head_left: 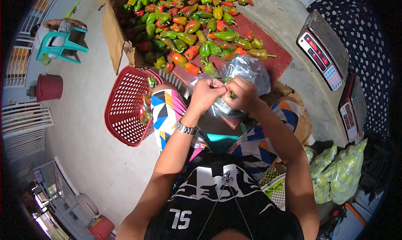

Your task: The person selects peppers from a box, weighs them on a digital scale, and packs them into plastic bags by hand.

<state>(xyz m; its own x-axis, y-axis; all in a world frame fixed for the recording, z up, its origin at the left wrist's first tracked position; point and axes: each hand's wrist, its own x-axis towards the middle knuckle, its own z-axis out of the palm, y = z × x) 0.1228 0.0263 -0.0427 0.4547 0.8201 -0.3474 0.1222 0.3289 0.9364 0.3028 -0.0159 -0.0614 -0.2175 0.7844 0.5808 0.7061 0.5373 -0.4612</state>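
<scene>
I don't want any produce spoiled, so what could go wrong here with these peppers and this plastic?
The clear plastic might tear or slip, with the left hand and right hand pinching close together at it. Loose peppers near the edge of the red board could roll off.

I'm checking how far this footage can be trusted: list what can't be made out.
All in the head view:
- Exact grip of the left hand and right hand on the plastic bag: the hands themselves cover it.
- Far side of the pepper pile: cut off by the top edge.
- Part of the red crate's contents: hidden by the left leg.
- Lower scale's digits: too small.
</scene>
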